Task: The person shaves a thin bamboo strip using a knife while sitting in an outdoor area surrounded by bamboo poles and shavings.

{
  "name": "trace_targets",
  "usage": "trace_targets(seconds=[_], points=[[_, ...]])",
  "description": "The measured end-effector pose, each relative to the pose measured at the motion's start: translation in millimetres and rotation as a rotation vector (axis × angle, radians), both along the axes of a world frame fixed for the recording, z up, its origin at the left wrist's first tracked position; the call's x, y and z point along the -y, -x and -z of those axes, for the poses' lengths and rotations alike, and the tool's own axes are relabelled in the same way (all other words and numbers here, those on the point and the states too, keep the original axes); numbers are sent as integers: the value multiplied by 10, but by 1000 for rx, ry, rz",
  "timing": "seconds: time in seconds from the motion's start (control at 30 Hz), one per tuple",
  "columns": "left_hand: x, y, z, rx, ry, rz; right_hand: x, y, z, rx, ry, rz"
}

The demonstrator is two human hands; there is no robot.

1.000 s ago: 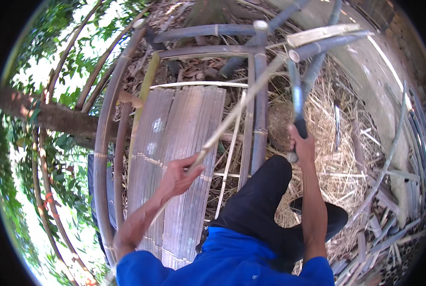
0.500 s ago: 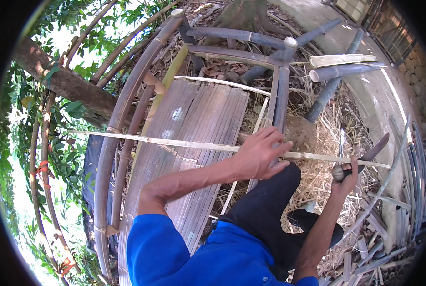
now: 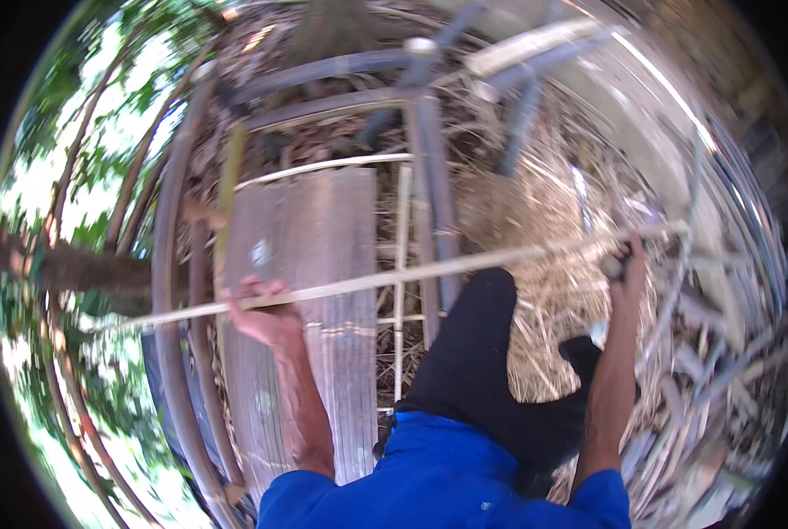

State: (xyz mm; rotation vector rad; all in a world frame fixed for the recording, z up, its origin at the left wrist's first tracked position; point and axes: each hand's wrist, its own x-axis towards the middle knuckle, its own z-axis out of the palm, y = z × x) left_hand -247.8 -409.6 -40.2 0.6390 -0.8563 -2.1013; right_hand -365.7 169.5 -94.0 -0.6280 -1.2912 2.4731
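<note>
An outdoor spot in bright daylight, seen from above. A grey frame of thick poles (image 3: 429, 176) stands over the ground, with curved poles (image 3: 167, 264) bending down the left side. Weathered grey planks (image 3: 310, 256) lie side by side across the frame. Beneath them the ground is covered with dry straw (image 3: 535, 203) and dead leaves (image 3: 315, 141). Green foliage (image 3: 85, 167) fills the left edge, sunlight breaking through it, and a brown tree trunk (image 3: 77, 269) crosses there. The right side is blurred.
</note>
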Motion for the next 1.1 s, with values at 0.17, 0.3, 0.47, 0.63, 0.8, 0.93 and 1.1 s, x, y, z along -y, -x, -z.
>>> trace_targets(seconds=[0.17, 0.3, 0.47, 0.63, 0.8, 0.93, 1.1], points=[[57, 556, -825, -461, 209, -120, 4, -492, 195, 81, 511, -86], [-310, 811, -1615, -638, 299, -13, -204, -1111, 467, 161, 410, 55], [-859, 999, -1774, -817, 528, 235, -184, -1522, 501, 273, 312, 88], [-2027, 1423, -1503, -743, 735, 197, 60, -1597, 46, 369, -199, 38], [-2268, 1232, -1940, -612, 809, 17, 400, -1598, -225, 234, -505, 22], [-1699, 948, -2231, -871, 784, 240, 635, -1597, -310, 288, -558, -109], [-1618, 717, -2463, -1026, 769, 136, 988, -1624, -242, 325, -1075, -210]])
